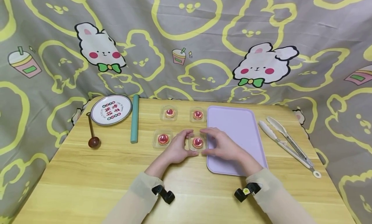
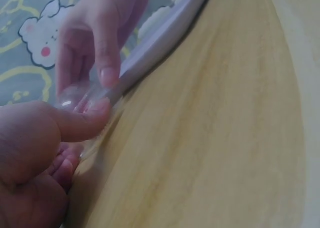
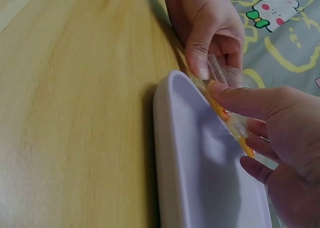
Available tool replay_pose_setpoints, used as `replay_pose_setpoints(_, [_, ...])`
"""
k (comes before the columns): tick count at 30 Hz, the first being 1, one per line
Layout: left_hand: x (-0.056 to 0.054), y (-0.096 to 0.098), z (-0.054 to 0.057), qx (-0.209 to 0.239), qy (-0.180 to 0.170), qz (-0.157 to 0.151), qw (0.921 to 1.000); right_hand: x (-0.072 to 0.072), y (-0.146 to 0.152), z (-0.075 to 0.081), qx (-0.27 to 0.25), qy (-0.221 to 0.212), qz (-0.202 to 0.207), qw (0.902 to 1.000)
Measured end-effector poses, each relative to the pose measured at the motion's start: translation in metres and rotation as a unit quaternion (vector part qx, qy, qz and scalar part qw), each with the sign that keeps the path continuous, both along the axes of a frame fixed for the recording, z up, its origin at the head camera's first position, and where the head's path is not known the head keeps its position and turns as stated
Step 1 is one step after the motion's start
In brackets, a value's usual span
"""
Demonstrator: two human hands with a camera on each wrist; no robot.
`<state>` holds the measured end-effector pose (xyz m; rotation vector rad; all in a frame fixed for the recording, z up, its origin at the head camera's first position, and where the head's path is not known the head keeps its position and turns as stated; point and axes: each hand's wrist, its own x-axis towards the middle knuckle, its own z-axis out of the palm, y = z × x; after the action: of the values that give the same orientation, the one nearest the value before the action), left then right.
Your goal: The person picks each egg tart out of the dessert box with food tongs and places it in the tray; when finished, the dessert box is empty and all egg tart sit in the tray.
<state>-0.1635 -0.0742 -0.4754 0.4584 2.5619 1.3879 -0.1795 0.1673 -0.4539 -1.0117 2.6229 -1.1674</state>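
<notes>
Both hands are at a clear plastic box (image 1: 197, 142) with a small red-topped tart inside, at the left edge of the lilac tray (image 1: 236, 167). My left hand (image 1: 178, 148) grips its left side, thumb at the near corner and fingers at the far one. On the right side, my right hand (image 1: 225, 146) holds it between thumb and fingers, with the palm over the tray. In the right wrist view the left hand (image 3: 207, 25) and right hand (image 3: 295, 123) face each other across the box. The box's far side is partly hidden by fingers.
More boxed tarts stand nearby: one at left (image 1: 163, 139), two behind (image 1: 169, 113) (image 1: 198, 114). Further left are a teal rolling pin (image 1: 134, 119), a white plate (image 1: 111, 110) and a brown ladle (image 1: 93, 141). Tongs (image 1: 290, 146) lie right of the tray. A patterned curtain (image 1: 203, 40) hangs behind.
</notes>
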Motion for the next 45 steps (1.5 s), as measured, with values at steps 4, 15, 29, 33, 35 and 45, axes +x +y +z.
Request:
replay_pose_setpoints(4, [0.0, 0.0, -0.001, 0.008, -0.007, 0.003, 0.9999, -0.001, -0.003, 0.0, 0.025, 0.009, -0.006, 0.9996])
replay_pose_setpoints(15, [-0.001, 0.0, -0.005, 0.029, -0.002, 0.012, 0.9995, -0.006, -0.006, 0.004, 0.074, 0.065, 0.007, 0.9951])
replay_pose_setpoints(29, [0.0, 0.001, -0.004, 0.007, 0.005, 0.012, 0.9999, -0.011, -0.006, 0.011, 0.094, 0.052, 0.009, 0.9942])
replay_pose_setpoints(33, [0.001, 0.002, -0.004, -0.005, 0.017, 0.008, 0.9998, -0.012, -0.006, 0.015, 0.093, 0.053, 0.004, 0.9943])
replay_pose_setpoints(35, [0.001, 0.003, -0.004, -0.009, 0.02, 0.008, 0.9997, -0.013, -0.005, 0.016, 0.091, 0.055, 0.009, 0.9943])
replay_pose_setpoints(45, [0.0, 0.0, -0.006, 0.002, 0.017, -0.001, 0.9999, -0.02, 0.0, 0.011, 0.037, -0.019, 0.021, 0.9989])
